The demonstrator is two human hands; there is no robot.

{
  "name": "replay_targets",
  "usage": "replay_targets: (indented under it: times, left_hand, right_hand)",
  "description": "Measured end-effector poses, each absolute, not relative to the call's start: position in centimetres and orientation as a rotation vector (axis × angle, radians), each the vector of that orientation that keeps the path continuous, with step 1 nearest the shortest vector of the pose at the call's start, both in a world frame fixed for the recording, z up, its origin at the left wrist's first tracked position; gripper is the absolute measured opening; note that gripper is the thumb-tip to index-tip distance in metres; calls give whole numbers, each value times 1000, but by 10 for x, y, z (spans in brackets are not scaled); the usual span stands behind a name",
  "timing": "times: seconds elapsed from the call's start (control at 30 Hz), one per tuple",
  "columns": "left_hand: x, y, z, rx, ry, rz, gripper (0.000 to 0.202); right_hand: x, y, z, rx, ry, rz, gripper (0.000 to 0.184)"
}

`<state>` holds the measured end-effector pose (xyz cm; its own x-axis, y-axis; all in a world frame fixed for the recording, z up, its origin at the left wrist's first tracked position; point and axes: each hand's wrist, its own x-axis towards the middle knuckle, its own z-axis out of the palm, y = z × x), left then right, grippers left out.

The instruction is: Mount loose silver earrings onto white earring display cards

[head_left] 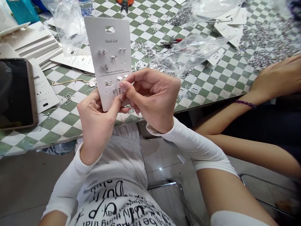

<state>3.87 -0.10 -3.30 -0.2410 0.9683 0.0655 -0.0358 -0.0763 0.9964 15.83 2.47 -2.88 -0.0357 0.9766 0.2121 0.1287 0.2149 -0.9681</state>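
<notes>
My left hand (97,121) is closed on the lower edge of a white earring card (94,34), its thumb on the front near the bottom. The card stands nearly upright above the table edge, printed "Stack Lab", with several pairs of small silver earrings (109,83) fixed to it. At the card's lower right, my right hand (155,97) pinches thumb and index finger together beside the bottom earrings. What sits between those fingertips is hidden.
Stacked white cards (39,44) and a phone (16,94) lie on the left. Across the checked tablecloth (63,122) are clear plastic bags (188,51), pliers (170,43) and loose silver pieces (270,44). Another person's arm (235,110) rests at the right.
</notes>
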Motion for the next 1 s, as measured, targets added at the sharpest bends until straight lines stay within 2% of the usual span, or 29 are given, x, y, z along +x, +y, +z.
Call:
replay_targets:
  times: [0.3,0.5,0.63,0.77,1.0]
  left_hand:
    - [42,1,-44,1141,1371,1483,8]
    - [41,-2,-51,1359,1463,1491,1]
    - [42,-2,-55,1469,1534,1467,10]
    - [43,1,-51,1289,1435,1458,3]
    - [40,7,-42,1037,1210,1407,16]
  right_hand:
    - [172,36,-25,-1044,-1566,943,23]
    - [182,46,-11,-1171,-1769,955,19]
    - [185,48,-6,-1186,-1849,980,22]
    - [182,46,-10,-1143,-1891,878,19]
    - [177,43,-37,-951,-1621,970,11]
